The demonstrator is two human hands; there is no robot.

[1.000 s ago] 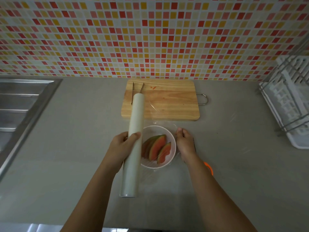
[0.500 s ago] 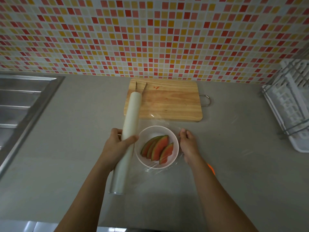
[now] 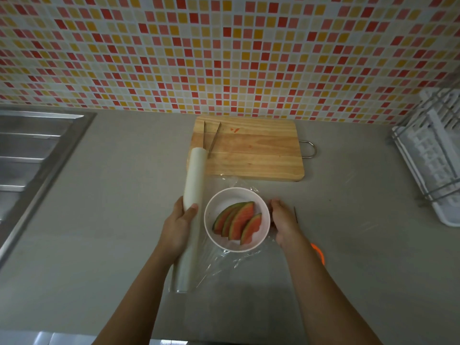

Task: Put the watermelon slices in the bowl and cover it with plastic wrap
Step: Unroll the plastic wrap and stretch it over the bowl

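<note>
A white bowl (image 3: 263, 207) stands on the grey counter in front of the cutting board and holds several watermelon slices (image 3: 239, 221). My left hand (image 3: 178, 227) grips a long white roll of plastic wrap (image 3: 195, 175) just left of the bowl. A clear sheet of plastic wrap (image 3: 224, 265) runs from the roll across the bowl to the right. My right hand (image 3: 283, 220) presses the sheet's edge against the bowl's right side.
A wooden cutting board (image 3: 251, 153) with metal tongs (image 3: 210, 138) lies behind the bowl. A steel sink (image 3: 32, 155) is at the left and a white dish rack (image 3: 433, 155) at the right. A knife with an orange handle (image 3: 318, 252) shows beside my right forearm.
My left hand has pulled the roll leftward off the bowl, stretching the film across it. The right hand has stayed at the bowl's right side.
</note>
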